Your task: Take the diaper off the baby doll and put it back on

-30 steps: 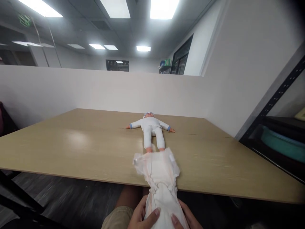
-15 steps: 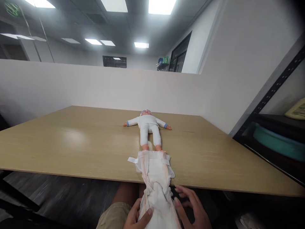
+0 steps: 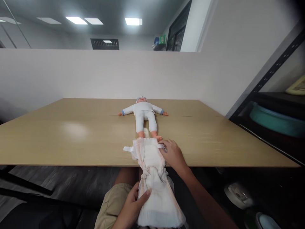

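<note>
An unfolded white diaper (image 3: 152, 159) lies with its far end on the table and its near end hanging over the front edge toward my lap. My left hand (image 3: 135, 202) grips its near left side, thumb on top and fingers underneath. At the far right corner, my right hand (image 3: 170, 152) has its fingers bent around the white fastening tab, in a pinch. The left tab (image 3: 128, 149) sticks out flat to the side. Just beyond the diaper, a baby doll (image 3: 145, 116) in a white suit lies on its back, arms spread, feet toward me.
The wooden table (image 3: 83, 136) ends at a low white wall (image 3: 100, 73). On the right stands a dark shelf rack holding a teal basin (image 3: 274, 121). A white round object (image 3: 238, 194) sits low at the right, below table height.
My right hand has moved forward from beside the diaper's middle to its far right tab. My left hand keeps its hold. The view has tilted down.
</note>
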`<state>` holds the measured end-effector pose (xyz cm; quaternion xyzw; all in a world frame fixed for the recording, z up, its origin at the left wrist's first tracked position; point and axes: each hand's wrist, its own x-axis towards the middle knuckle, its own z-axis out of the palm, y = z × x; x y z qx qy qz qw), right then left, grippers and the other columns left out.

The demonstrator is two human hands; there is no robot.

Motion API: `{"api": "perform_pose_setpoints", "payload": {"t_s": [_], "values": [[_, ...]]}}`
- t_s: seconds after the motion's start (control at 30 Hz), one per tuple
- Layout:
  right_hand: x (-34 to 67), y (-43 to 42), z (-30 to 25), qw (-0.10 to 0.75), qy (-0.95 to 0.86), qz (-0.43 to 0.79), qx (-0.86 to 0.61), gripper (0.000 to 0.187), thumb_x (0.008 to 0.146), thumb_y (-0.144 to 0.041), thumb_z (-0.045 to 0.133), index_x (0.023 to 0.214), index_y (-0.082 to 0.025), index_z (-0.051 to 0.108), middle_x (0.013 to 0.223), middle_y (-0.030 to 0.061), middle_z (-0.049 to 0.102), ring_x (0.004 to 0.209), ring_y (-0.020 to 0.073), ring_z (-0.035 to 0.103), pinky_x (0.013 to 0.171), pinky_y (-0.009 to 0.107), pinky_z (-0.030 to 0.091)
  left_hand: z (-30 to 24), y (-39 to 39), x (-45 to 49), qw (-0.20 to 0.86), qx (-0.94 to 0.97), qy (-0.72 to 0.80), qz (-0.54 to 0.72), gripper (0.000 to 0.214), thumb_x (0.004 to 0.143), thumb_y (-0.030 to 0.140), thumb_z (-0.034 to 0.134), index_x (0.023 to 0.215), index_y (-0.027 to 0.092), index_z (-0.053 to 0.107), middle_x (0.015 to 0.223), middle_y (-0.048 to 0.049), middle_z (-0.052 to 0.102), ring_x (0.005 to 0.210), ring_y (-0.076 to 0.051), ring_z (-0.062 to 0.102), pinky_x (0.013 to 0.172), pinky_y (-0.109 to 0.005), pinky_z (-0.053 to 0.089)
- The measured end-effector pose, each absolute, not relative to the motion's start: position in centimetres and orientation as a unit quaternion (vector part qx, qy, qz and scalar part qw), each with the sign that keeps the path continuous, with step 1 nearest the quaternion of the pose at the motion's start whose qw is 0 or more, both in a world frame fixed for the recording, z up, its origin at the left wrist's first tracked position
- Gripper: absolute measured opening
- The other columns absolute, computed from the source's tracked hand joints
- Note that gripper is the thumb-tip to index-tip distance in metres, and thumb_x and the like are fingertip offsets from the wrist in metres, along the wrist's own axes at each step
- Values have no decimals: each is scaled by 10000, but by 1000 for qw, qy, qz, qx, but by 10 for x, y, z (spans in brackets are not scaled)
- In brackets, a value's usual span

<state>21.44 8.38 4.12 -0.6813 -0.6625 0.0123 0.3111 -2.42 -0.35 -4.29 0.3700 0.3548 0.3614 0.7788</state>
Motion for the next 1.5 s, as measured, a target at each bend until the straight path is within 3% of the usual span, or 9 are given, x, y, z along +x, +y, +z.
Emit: {"api": "perform_pose_setpoints", "payload": {"t_s": [0.2,0.4,0.7,0.87,1.07,1.17,1.3,1.43,1.5], "values": [[241,82,37,355,-596,25,-720,405,1085,-402,416,1016,-232,777,972,79,828,855,233,741,770,321,532,-48,-4,-27,781,381,344,355,648,752,628,913,1216,212,736,1206,-118,806,1146,-328,746,1011,-416,561],[251,60,55,363,-555,-36,-747,423,1007,-285,461,1309,-126,712,1319,229,738,1222,368,672,1079,546,507,-40,-8,-29,747,438,348,359,594,844,640,831,1247,223,703,1242,-106,785,1167,-311,718,1005,-396,558],[144,56,59,218,-773,34,-594,622,1029,-461,658,1590,-214,549,1667,144,519,1562,335,437,1303,556,359,-27,-14,-37,552,658,416,300,462,1032,548,599,1349,214,630,1283,-124,756,1210,-296,687,1029,-363,535],[159,65,40,185,-787,57,-586,632,1072,-517,577,1657,-309,457,1741,74,434,1622,285,365,1349,580,258,-6,11,-73,385,782,439,220,299,1050,440,569,1265,274,695,1198,-92,779,1107,-301,706,994,-404,509],[152,67,43,167,-777,57,-605,658,1053,-478,585,1672,-310,438,1779,85,358,1655,317,300,1347,599,240,37,75,-79,278,816,386,328,250,1100,346,480,1259,232,635,1186,-105,705,1080,-250,671,972,-385,543],[150,70,44,168,-774,53,-609,665,1043,-457,591,1675,-323,431,1771,84,375,1652,318,306,1341,603,251,47,131,-68,157,854,339,362,317,1082,216,437,1353,197,602,1360,-148,625,1299,-267,592,1132,-434,495],[151,71,40,170,-773,49,-609,680,1029,-420,599,1681,-348,418,1769,58,381,1649,321,313,1338,617,261,60,213,-40,-28,903,331,273,568,1015,58,402,1569,162,471,1619,-216,464,1464,-337,487,1179,-528,443],[153,74,31,182,-771,37,-609,726,997,-387,616,1689,-378,399,1772,21,370,1636,339,336,1332,633,283,74,269,-4,-116,980,126,102,895,855,25,650,1672,247,358,1810,-175,214,1628,-408,295,1253,-550,337],[155,76,26,189,-773,31,-605,776,970,-387,633,1701,-389,370,1767,9,375,1623,363,359,1318,650,312,78,286,12,-115,991,36,55,1007,771,20,734,1669,295,370,1823,-117,211,1653,-390,260,1293,-508,283]]}}
